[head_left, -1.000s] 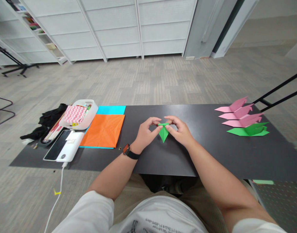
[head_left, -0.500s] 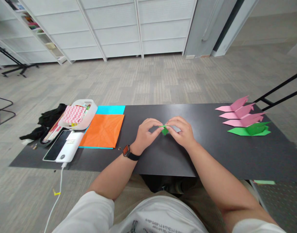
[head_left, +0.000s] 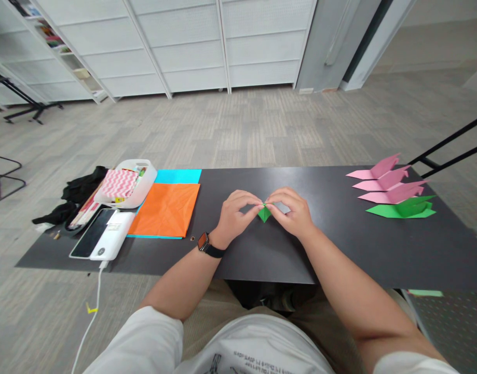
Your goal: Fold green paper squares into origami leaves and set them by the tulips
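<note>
Between my two hands is a small folded piece of green paper, its lower part hanging as a downward point. My left hand, with a black watch on its wrist, pinches the paper's left side between thumb and fingers. From the other side my right hand pinches it the same way. The fingertips nearly meet at the top and hide part of the folds. Off to the right stand several folded pink paper birds in a row, with a folded green paper bird nearest me.
Orange paper sheets lie over blue sheets on the left of the dark table. Beyond them are a white basket, a phone, a white power bank with a cable, and black cloth.
The green paper has tilted between my fingers, so more of its lower point shows. Both hands stay in nearly the same place.
</note>
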Demonstrator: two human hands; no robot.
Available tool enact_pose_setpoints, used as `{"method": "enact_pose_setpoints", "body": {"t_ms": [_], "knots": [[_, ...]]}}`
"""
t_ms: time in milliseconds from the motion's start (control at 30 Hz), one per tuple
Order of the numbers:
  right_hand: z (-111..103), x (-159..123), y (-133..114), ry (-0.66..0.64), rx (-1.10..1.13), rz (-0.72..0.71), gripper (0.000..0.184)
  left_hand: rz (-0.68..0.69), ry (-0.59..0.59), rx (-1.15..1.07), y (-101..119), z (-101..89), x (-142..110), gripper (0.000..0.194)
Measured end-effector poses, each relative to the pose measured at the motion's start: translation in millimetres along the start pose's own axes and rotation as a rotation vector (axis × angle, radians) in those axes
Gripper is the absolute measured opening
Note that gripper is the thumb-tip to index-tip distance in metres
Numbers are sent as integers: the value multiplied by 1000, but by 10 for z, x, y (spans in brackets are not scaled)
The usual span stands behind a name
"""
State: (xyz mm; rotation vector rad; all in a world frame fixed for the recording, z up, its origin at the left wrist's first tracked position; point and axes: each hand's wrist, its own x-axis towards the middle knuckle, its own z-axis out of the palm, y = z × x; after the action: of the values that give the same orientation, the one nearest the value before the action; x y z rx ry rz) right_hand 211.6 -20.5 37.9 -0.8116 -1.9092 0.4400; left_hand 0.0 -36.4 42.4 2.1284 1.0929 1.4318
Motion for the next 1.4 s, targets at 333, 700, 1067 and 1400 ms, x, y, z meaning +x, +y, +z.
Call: {"method": "enact_pose_setpoints", "body": {"t_ms": [333,700,1067,1400], "knots": [[-2,0,35,14,-40,8,11,2,-32,18,-50,33,-12,15],[-11,6,132,53,-15,9,9,-3,25,-37,-131,38,-9,19],[-11,12,142,50,27,129,17,-136,-38,-72,-177,62,-36,14],[15,-4,229,78,175,229,19,-208,-64,-90,-215,93,-43,10]]}}
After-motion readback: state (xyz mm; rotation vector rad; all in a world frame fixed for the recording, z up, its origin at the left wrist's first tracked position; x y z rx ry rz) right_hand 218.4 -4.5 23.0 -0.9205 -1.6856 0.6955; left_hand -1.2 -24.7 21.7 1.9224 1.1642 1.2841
